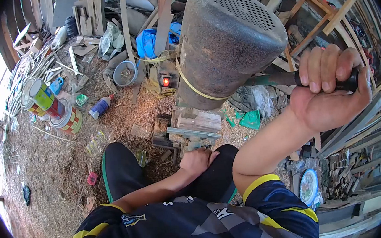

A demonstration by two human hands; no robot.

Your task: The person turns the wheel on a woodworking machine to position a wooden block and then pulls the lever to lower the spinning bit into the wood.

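Note:
A large dark metal machine body with a perforated end and a yellow band looms at the top centre. From its right side sticks out a handle, and my right hand is wrapped round its black grip. Low in the middle, my left hand rests by my knee, at the near side of a metal clamp bar; its fingers are curled and what they hold, if anything, is hidden. Beyond the bar lies a pale wooden block. A red light glows left of the machine body.
Stacked paint cans and a blue bottle stand on the shavings-covered ground at the left. A grey bucket is at the back. Wood scraps and a blue-rimmed round container lie at the right.

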